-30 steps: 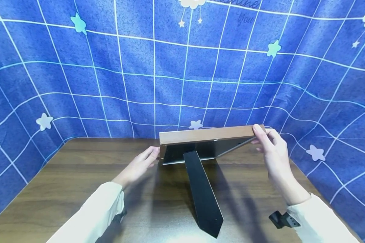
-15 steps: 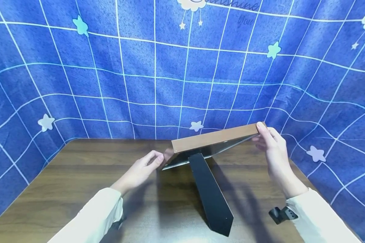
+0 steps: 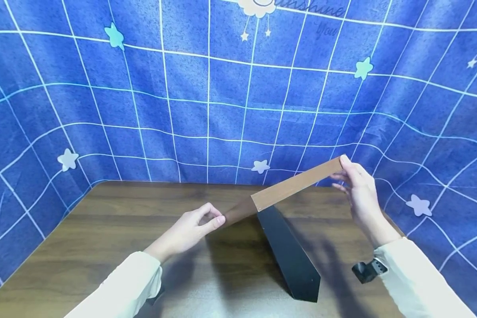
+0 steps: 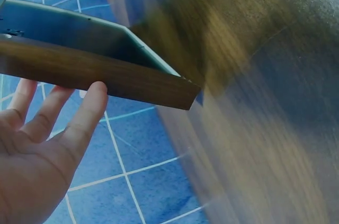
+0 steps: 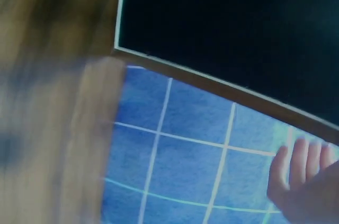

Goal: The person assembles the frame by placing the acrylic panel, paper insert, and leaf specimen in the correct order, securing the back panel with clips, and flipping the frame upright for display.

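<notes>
A brown wooden picture frame (image 3: 298,183) is tilted over the table, its back turned toward me. From that back a black easel stand (image 3: 290,256) extends down toward the tabletop. My left hand (image 3: 188,229) holds the frame's left side, thumb and fingertips at the edge. At the upper right corner my right hand (image 3: 359,185) grips with the thumb on the top edge. The left wrist view has the fingers (image 4: 87,113) against the wooden side (image 4: 95,70). In the right wrist view the black back panel (image 5: 228,33) shows above the hand (image 5: 307,187). The picture side is hidden.
The wood-grain table (image 3: 115,234) spreads beneath both arms. A blue curtain (image 3: 183,115) with white grid lines and stars hangs behind it and along both sides. A small black device (image 3: 369,270) sits at the right cuff.
The frame has turned: its left side has swung nearer to me, and the right corner has risen slightly. The stand has shifted right. Both hands stay on the frame.
</notes>
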Motion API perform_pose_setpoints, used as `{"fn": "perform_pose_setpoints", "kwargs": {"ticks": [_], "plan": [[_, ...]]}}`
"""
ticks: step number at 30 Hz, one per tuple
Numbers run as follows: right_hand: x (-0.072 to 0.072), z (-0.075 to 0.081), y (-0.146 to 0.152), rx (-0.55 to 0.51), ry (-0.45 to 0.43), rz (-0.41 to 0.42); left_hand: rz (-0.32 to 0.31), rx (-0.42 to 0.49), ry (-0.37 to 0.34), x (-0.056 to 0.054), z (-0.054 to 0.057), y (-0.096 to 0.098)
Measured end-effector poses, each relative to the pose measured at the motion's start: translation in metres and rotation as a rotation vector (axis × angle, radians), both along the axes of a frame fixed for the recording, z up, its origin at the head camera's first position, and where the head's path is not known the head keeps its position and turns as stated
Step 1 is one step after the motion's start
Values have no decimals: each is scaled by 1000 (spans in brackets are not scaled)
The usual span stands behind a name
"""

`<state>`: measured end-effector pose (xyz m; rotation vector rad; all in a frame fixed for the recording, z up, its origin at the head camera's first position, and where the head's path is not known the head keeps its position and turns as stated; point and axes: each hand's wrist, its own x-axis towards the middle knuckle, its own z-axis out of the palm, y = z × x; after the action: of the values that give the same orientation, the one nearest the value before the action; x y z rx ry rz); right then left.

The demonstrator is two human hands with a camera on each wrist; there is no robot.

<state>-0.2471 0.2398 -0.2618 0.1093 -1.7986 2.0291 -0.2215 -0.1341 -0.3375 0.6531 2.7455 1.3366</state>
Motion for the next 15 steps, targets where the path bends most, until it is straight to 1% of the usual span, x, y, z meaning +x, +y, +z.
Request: {"fn": "perform_pose_setpoints", "kwargs": {"ticks": [1, 2, 5, 6, 8, 11, 15], "plan": [[0, 1, -1, 7, 17, -51, -4, -8, 1, 0, 1, 0], [0, 2, -2, 40, 38, -114, -6, -15, 4, 1, 1, 0], [4, 6, -5, 181, 113, -309, -20, -27, 5, 0, 3, -2], [6, 8, -6, 234, 136, -356, -27, -28, 8, 0, 3, -2], [13, 9, -9, 341, 178, -423, -33, -29, 17, -1, 3, -3], [25, 10, -16, 461, 237, -447, -40, -20, 51, -2, 2, -4], [36, 10, -25, 573, 275, -426, -59, -7, 92, -5, 0, -4]]}}
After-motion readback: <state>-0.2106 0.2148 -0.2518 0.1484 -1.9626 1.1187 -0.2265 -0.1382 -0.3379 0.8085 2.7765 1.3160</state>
